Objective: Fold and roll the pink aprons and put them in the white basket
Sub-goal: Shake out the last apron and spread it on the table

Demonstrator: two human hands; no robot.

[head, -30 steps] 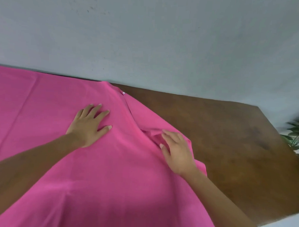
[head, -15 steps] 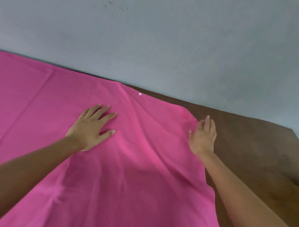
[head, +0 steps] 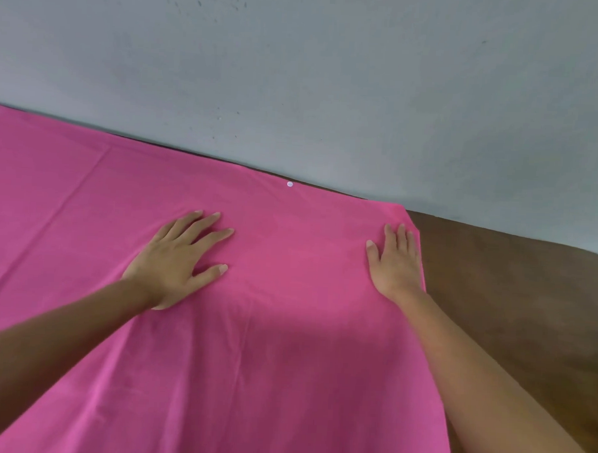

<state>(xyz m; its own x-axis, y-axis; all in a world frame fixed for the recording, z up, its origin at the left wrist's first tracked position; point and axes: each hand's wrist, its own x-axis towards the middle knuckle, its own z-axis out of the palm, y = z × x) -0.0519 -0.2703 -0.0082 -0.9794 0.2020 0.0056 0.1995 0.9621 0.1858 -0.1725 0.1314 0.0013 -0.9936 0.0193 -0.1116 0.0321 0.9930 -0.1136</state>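
Observation:
A pink apron [head: 286, 328] lies spread flat over the brown wooden table [head: 513, 304], covering most of the view. A small white button [head: 290, 184] shows near its far edge. My left hand [head: 179, 258] presses flat on the middle of the cloth, fingers spread. At the apron's right edge, close to the far right corner, my right hand [head: 397, 261] lies flat with straight fingers. The white basket is out of view.
A grey wall [head: 331, 73] runs right behind the table's far edge. Bare wood shows to the right of the apron.
My right hand has slid from the bunched fold out to the right edge, flattening the cloth. The far right corner now lies smooth. My left hand has stayed in place.

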